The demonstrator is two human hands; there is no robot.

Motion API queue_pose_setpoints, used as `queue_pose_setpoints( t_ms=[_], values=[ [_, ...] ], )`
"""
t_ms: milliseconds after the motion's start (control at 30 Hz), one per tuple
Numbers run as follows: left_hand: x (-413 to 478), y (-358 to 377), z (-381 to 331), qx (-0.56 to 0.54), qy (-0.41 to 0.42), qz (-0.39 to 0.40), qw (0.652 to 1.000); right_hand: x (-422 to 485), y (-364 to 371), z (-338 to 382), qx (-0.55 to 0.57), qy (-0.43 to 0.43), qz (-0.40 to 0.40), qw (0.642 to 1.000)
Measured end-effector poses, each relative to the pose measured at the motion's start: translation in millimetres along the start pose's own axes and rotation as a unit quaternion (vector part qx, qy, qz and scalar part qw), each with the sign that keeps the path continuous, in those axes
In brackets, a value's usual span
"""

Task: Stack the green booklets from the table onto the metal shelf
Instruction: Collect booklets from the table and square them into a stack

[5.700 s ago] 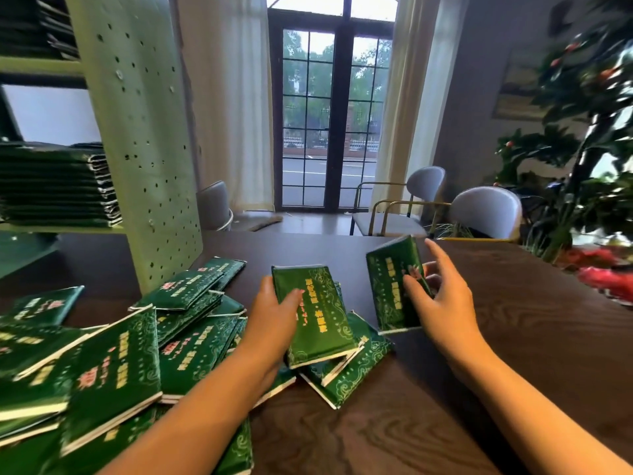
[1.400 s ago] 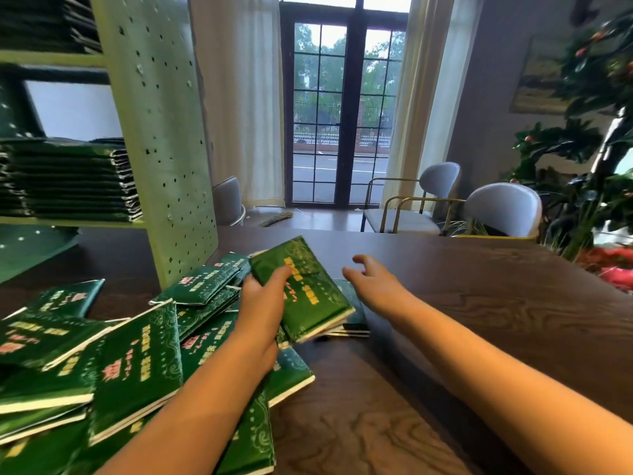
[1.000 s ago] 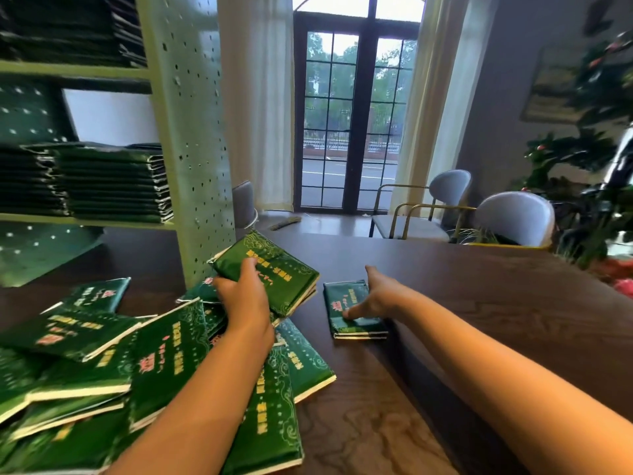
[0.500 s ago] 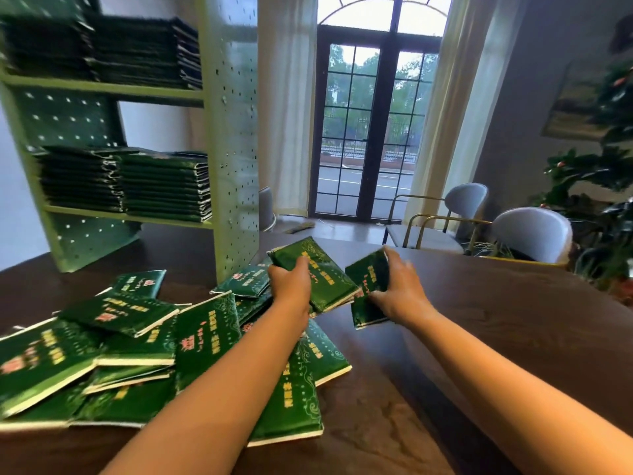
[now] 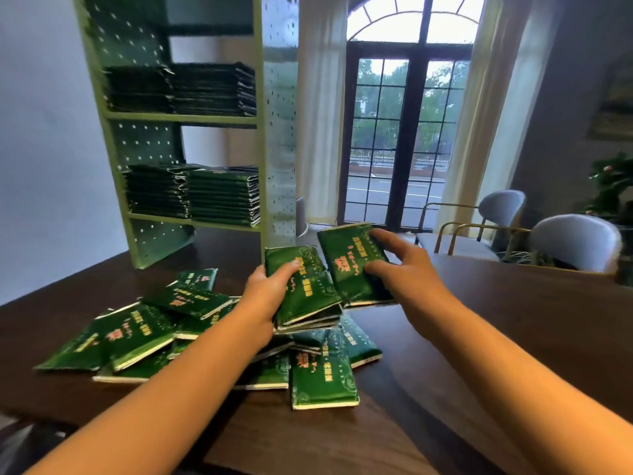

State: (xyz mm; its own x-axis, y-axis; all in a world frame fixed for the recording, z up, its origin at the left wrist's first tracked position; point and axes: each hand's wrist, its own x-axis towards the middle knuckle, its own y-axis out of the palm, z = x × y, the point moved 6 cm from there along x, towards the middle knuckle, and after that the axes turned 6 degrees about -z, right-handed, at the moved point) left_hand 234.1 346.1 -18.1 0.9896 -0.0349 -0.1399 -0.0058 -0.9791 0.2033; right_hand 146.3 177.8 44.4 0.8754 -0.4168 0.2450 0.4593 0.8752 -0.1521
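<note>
Swung flatter since a moment ago, one glossy rectangular booklet (image 5: 352, 265) is pinched by the right hand (image 5: 404, 272). The left hand (image 5: 265, 296) clasps a thin stack (image 5: 305, 293) of booklets just beside it.

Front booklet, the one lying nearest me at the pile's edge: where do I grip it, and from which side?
I'd grip the nearest booklet by its near short edge, coming from the near side and pinching it top and bottom. It lies flat, cover up, with that pale edge facing bare table. Its far end is crowded by other booklets.
</note>
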Motion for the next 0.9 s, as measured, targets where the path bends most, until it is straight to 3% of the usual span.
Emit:
queue_pose_setpoints(
  t_ms=[200,400,500,600,733,900],
  values=[
    [-18,-53,-4,0.041,0.001,-0.020,0.999,-27,55,6,0.065,0.005,0.079,0.995],
    [-20,-96,1,0.054,0.007,-0.067,0.996,-42,94,12,0.095,0.004,0.094,0.991],
    [-17,-108,9,0.017,-0.039,-0.083,0.996,-49,111,15,-0.022,-0.080,0.093,0.992],
    [-23,-104,12,-0.051,-0.079,-0.034,0.995,-62,133,13,-0.123,-0.157,0.100,0.975],
    [-28,-101,14,-0.041,-0.038,-0.015,0.998,-72,156,-3,-0.144,-0.174,0.111,0.968],
    [-24,-122,14,-0.036,0.001,-0.065,0.997,-57,159,-13,-0.207,-0.170,0.132,0.954]
  ],
)
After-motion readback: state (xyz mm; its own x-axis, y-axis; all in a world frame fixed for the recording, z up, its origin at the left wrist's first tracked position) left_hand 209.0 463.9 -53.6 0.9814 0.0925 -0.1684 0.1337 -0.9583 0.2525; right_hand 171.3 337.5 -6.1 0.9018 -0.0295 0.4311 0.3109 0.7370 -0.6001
